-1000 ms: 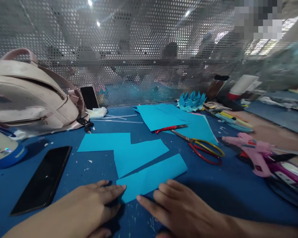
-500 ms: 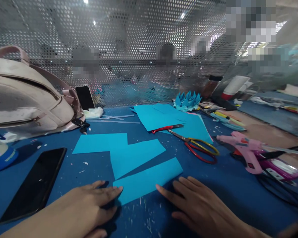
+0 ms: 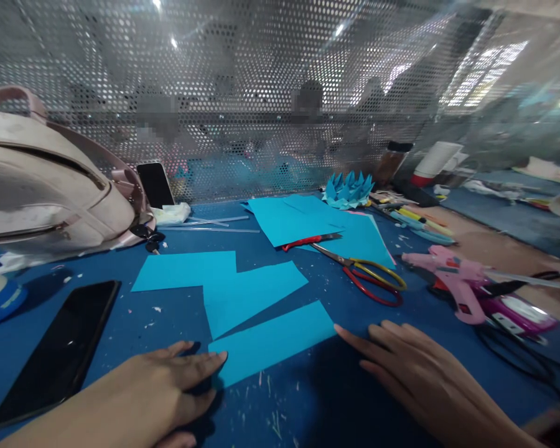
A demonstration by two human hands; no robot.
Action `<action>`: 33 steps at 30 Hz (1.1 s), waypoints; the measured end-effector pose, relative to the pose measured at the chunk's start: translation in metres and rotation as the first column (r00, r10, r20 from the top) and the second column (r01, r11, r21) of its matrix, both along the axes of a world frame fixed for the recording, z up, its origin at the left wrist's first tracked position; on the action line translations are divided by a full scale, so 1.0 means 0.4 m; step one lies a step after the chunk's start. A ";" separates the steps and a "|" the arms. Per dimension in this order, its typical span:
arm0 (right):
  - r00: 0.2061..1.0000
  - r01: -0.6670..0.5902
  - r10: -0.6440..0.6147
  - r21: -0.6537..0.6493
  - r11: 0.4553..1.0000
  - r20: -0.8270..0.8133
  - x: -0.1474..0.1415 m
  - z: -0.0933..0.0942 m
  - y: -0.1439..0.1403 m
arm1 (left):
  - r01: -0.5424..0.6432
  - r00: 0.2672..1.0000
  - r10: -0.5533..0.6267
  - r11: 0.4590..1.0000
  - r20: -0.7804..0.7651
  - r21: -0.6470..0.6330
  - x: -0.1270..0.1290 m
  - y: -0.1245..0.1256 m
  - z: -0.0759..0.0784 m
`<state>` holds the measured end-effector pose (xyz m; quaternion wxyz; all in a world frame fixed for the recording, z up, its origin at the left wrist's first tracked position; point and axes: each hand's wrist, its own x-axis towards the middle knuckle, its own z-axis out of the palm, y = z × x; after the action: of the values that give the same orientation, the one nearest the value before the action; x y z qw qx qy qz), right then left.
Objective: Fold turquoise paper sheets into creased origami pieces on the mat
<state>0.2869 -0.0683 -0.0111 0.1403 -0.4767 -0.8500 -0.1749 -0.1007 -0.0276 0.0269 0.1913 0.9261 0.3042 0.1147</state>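
Note:
A strip of blue paper [image 3: 275,342] lies flat on the blue table in front of me. My left hand [image 3: 172,382] rests on its left end, fingers outstretched and a fingertip pressing near the edge. At the strip's right corner, the index fingertip of my right hand [image 3: 401,367] touches or almost touches the paper; its fingers are stretched out. Just beyond lies another blue paper piece [image 3: 247,289], overlapping a third blue paper piece [image 3: 182,270] to the left. Scissors [image 3: 368,274] with red and yellow handles lie farther back on the right.
Blue sheets [image 3: 289,218] are stacked at the back, with a folded blue paper piece [image 3: 349,190] behind them. A pink glue gun [image 3: 452,274] and its cable lie right. A black phone [image 3: 56,348] and a pale bag [image 3: 51,180] stand left. A perforated metal panel [image 3: 242,74] rises behind.
My right hand has slid right along the paper strip, from its lower edge to its right corner. The left hand stays on the left end. The view has shifted slightly.

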 end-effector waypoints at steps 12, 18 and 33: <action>0.986 -0.053 -0.019 -0.425 0.904 -0.163 -0.025 0.108 0.094 | -0.117 0.993 0.116 0.993 -0.038 -0.027 0.096 0.031 0.026; 0.964 -0.112 -0.050 -0.574 0.811 -0.259 -0.066 0.110 0.175 | -0.211 0.976 0.214 0.975 0.031 -0.063 0.145 0.033 -0.044; 0.999 -0.046 0.043 -0.634 0.772 -0.020 -0.117 0.138 0.209 | -0.228 0.965 0.241 0.965 0.100 -0.127 0.157 0.039 -0.058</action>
<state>0.2401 0.0153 0.0442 -0.0224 -0.4763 -0.8699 0.1263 -0.0380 -0.0120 0.0038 0.2463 0.8629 0.4065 0.1717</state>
